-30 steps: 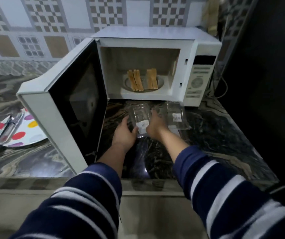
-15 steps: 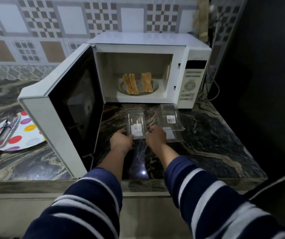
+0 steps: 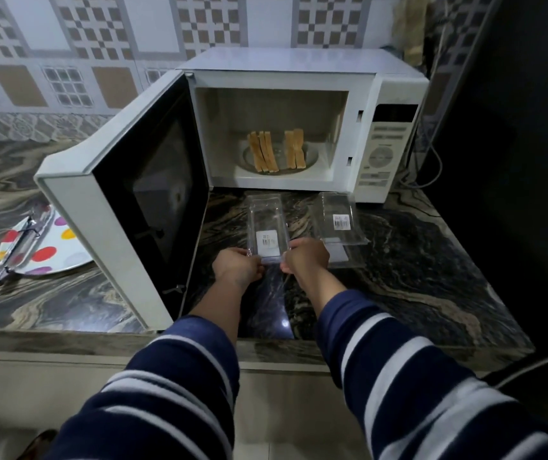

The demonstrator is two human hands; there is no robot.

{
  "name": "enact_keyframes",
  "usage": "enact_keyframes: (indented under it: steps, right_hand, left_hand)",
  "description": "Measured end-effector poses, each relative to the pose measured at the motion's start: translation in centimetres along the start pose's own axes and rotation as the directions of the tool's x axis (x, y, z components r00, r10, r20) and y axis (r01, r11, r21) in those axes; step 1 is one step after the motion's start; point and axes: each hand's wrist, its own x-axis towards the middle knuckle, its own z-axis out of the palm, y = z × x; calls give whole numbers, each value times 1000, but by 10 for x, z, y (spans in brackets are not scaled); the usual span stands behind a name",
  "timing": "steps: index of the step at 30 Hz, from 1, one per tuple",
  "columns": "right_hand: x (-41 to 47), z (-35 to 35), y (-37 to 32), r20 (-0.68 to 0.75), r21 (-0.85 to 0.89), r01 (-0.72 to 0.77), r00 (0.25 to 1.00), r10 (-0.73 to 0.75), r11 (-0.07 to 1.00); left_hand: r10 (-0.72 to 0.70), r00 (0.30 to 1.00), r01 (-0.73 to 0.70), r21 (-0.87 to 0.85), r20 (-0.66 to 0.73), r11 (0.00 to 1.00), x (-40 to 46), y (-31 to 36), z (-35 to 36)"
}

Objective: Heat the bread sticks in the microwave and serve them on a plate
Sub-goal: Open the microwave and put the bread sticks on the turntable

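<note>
The white microwave (image 3: 299, 66) stands open, its door (image 3: 140, 197) swung out to the left. Two bunches of bread sticks (image 3: 277, 154) lie on the glass turntable inside. On the counter in front lies an empty clear plastic container (image 3: 267, 224) with a white label. My left hand (image 3: 238, 268) grips its near left corner and my right hand (image 3: 306, 257) grips its near right corner. A white plate with coloured dots (image 3: 52, 247) sits on the counter left of the door, with metal tongs (image 3: 20, 245) lying across it.
A second clear plastic container (image 3: 339, 224) lies just right of the first, beside my right hand. The dark marbled counter (image 3: 415, 277) runs to a dark wall on the right. A power cord (image 3: 432, 167) hangs behind the microwave's right side.
The clear container has been lowered from a tilted hold to lie flat on the counter, and both hands have slid back to its near end.
</note>
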Motion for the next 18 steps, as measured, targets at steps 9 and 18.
enact_keyframes:
  steps: [9,18]
  right_hand:
    - [-29,-24,-21,-34,-269,140,987,-155,953]
    - [-21,-110,-22,-325,-413,216,872,-365,885]
  left_hand:
    - [320,946,-216,642,-49,736,-26,26,-7]
    - [399,890,-455,442,219,773,-58,63,52]
